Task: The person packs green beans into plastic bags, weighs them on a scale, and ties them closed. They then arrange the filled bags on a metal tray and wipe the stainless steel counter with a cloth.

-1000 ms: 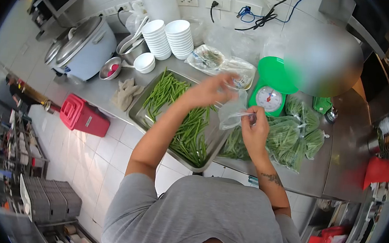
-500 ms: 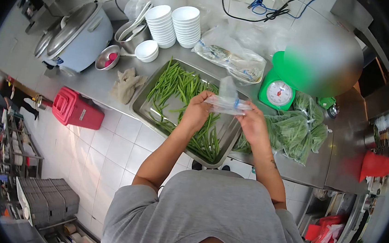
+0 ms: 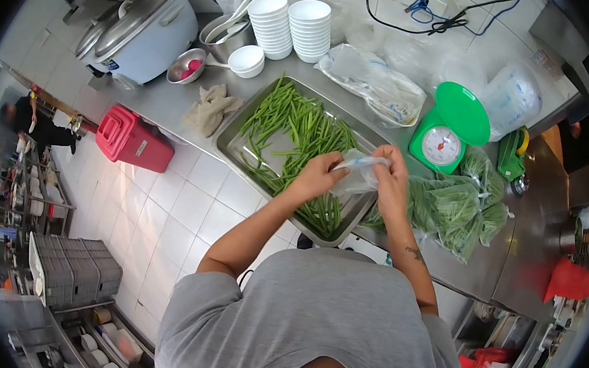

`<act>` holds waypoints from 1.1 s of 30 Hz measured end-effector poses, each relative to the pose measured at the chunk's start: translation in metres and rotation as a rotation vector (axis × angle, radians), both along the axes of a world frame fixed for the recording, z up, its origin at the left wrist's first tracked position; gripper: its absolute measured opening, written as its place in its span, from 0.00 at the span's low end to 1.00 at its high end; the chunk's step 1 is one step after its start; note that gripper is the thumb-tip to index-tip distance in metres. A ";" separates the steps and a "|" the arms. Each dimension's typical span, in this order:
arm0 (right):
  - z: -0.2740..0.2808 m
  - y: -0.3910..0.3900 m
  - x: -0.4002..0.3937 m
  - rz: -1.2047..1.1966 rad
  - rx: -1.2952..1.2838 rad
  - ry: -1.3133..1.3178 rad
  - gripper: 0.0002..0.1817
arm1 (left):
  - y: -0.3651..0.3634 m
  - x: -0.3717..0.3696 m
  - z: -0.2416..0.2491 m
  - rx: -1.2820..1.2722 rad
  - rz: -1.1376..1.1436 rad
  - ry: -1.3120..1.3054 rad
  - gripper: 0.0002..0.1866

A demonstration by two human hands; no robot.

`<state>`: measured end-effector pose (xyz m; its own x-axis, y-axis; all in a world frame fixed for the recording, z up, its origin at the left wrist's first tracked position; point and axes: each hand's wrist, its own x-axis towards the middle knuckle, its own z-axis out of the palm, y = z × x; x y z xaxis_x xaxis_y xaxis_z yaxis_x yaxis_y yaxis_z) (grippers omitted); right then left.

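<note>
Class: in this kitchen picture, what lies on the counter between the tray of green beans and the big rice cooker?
In the head view, a crumpled cloth lies between the tray and rice cooker, with a small metal bowl behind it.

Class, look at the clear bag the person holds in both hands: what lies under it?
Under the clear bag sit the steel tray and green beans. The left hand and right hand hide some of it.
</note>
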<state>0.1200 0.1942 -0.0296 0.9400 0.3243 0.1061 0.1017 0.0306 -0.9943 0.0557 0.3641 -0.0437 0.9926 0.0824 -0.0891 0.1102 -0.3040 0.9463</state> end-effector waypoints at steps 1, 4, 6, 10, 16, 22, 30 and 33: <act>-0.001 -0.001 0.000 0.005 -0.076 -0.049 0.07 | 0.010 0.003 0.003 -0.007 -0.041 0.010 0.13; -0.015 -0.011 -0.002 0.039 -0.263 -0.181 0.06 | 0.083 0.032 -0.004 0.507 0.108 -0.219 0.21; -0.036 -0.015 -0.006 0.093 -0.334 -0.250 0.07 | 0.135 0.062 -0.014 0.935 0.432 -0.293 0.26; -0.036 -0.009 -0.009 0.069 -0.312 -0.298 0.08 | 0.158 0.092 -0.062 1.197 0.423 -0.020 0.29; -0.037 -0.009 -0.007 0.053 -0.328 -0.272 0.08 | 0.113 0.079 -0.048 1.035 0.132 0.255 0.39; -0.040 -0.010 -0.006 0.074 -0.276 -0.241 0.09 | 0.113 0.078 -0.010 0.891 0.108 0.474 0.62; -0.052 -0.007 0.007 -0.050 -0.096 -0.271 0.08 | 0.043 0.084 -0.032 1.176 0.116 0.344 0.55; -0.047 -0.014 0.016 -0.142 0.261 0.268 0.08 | 0.052 0.083 -0.027 1.197 0.083 0.374 0.44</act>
<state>0.1359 0.1807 -0.0765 0.9790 0.1841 -0.0872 -0.1388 0.2901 -0.9469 0.1390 0.4161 -0.0706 0.9106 0.3670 -0.1900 0.3718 -0.9282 -0.0109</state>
